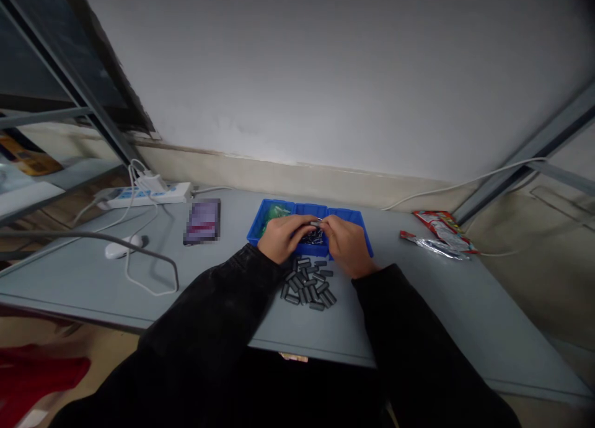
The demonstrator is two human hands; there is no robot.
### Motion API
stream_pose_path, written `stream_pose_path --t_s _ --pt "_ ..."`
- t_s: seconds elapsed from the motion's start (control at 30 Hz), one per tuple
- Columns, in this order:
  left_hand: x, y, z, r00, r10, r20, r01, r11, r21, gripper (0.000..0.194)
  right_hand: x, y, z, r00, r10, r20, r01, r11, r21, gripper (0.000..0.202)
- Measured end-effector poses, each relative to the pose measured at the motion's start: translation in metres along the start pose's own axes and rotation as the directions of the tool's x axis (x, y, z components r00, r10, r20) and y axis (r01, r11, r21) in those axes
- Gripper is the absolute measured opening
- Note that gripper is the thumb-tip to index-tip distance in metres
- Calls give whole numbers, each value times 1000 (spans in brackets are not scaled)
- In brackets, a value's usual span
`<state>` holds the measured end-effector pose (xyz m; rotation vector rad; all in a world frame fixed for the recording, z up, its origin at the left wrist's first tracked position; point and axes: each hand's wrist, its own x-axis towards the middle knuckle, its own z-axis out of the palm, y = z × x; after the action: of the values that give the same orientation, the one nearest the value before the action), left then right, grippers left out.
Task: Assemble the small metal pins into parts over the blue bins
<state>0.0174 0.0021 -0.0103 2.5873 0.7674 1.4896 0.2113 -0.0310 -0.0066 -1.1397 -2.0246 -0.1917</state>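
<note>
On the far left of the grey desk [474, 310] lies a white power strip [179, 193] with plugs and cables; nearer, a rounded white case [118, 247] rests beside a loose cable. To its right is a flat purple item [203, 221], its surface blurred out.

At the middle stand blue bins [311, 250] in a row, the left one holding green pieces [277, 211], the middle one small metal screws [316, 237]. Over the middle bin, the left hand [280, 236] and right hand [346, 243] come nearly together, their fingertips pinched on a small dark piece [315, 223]; its far details are too small to tell.

Just nearer lies a loose pile of dark grey cylinders [309, 285]. If the held piece is one of these, it should be light and stiff, perhaps smooth enough to roll or slip, and hard to damage; the sides near each end would give the surest fingertip hold.

At the far right, a red snack packet [446, 229] looks light and crinkly.
</note>
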Motion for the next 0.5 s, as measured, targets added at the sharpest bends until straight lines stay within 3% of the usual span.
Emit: stream_pose_path --t_s 0.2,0.5 --pt "2 0 -2 999 -41 3 41 999 9 19 -1 3 3 998 -44 -47 47 997 53 24" --pt "2 1 -1 1000 -11 3 12 999 -32 18 0 4 2 999 -41 -21 41 999 23 29"
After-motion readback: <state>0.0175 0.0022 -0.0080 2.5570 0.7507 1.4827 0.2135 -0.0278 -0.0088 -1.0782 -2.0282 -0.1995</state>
